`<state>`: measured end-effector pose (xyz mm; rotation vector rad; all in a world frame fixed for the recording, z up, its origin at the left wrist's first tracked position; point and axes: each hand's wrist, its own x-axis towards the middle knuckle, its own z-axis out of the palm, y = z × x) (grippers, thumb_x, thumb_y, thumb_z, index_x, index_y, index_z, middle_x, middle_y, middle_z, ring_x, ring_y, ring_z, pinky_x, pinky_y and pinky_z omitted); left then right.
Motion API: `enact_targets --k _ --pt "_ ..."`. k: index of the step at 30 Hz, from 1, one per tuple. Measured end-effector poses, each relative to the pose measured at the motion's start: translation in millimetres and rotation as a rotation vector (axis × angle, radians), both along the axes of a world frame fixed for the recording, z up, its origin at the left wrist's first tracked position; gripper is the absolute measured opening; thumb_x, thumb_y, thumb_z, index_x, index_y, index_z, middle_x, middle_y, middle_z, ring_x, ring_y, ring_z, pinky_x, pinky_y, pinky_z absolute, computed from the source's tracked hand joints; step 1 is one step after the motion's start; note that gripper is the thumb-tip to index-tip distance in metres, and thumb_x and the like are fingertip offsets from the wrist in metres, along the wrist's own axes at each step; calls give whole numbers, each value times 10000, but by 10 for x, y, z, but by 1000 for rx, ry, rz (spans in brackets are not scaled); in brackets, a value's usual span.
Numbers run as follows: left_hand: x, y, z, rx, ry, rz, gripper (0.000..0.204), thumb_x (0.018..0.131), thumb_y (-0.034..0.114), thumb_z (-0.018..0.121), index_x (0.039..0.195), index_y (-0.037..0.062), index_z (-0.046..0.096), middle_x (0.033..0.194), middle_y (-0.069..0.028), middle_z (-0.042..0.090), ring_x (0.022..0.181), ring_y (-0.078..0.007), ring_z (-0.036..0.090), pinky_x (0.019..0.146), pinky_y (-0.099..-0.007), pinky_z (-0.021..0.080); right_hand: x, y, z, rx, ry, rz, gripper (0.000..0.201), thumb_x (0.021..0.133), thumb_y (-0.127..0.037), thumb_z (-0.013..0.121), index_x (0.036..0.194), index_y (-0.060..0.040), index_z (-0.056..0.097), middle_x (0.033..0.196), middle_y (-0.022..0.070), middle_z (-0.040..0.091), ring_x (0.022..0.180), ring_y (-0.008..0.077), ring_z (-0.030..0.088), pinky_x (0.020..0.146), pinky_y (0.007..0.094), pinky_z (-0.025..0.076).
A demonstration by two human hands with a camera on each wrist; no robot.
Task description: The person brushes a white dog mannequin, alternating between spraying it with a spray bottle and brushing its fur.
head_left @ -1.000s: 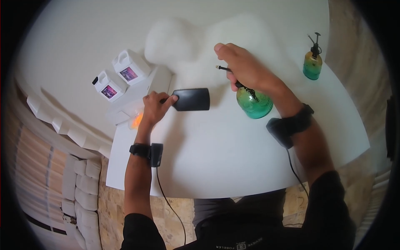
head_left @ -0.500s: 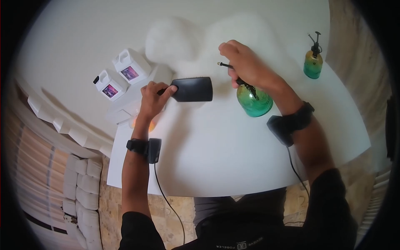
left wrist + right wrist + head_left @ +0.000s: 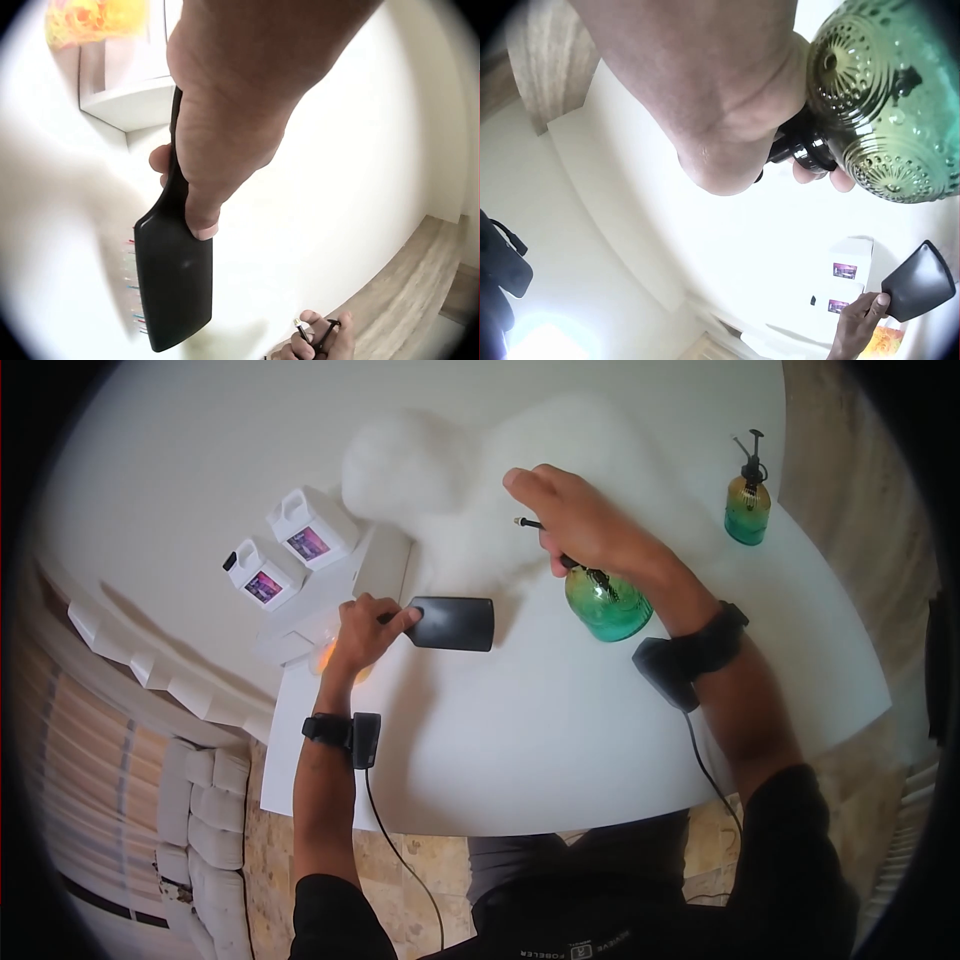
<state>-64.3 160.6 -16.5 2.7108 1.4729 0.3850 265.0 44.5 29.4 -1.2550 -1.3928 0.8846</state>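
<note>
My left hand point(image 3: 365, 632) grips a black paddle hairbrush point(image 3: 452, 624) by its handle, thumb laid along the base of the flat back. Colour-tipped bristles point(image 3: 135, 292) stick out of its other face in the left wrist view. In my right hand point(image 3: 597, 530) is a green and yellow glass spray bottle point(image 3: 610, 610), held around its black neck with the thumb side over the top; its nozzle points left. Embossed round patterns cover the bottle point(image 3: 885, 112) in the right wrist view. Beyond both hands lies a white fluffy mass point(image 3: 405, 465) on the white table.
Two white jugs point(image 3: 308, 532) with purple labels stand at the left beside a white box point(image 3: 383, 565). Something orange point(image 3: 328, 658) is partly hidden by the left wrist. A second spray bottle point(image 3: 748, 510) stands near the table's right edge.
The hairbrush first rose toward the fluffy mass, then came back down toward the person, ending lower than at first. The right hand and its spray bottle have hardly moved.
</note>
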Motion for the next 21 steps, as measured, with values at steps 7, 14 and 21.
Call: enact_targets --k 7,14,21 --pt "346 63 129 317 -232 -145 362 906 366 768 900 4 775 727 -152 643 724 -257 587 703 -404 486 40 3 1 4 1 -16 652 990 -580 432 988 62 545 728 89 532 510 181 547 537 339 495" --pt "504 -4 27 339 -165 -24 414 904 454 751 887 42 782 759 -145 635 814 -275 571 913 -426 414 45 -13 44 62 15 -36 638 981 -571 454 966 61 542 767 103 546 505 192 559 538 339 499" --pt "108 -165 -338 274 -87 5 407 900 456 749 859 53 779 777 -104 666 820 -256 562 945 -408 382 40 -28 27 68 -23 -7 637 980 -567 453 932 63 536 775 108 548 510 203 566 536 345 506"
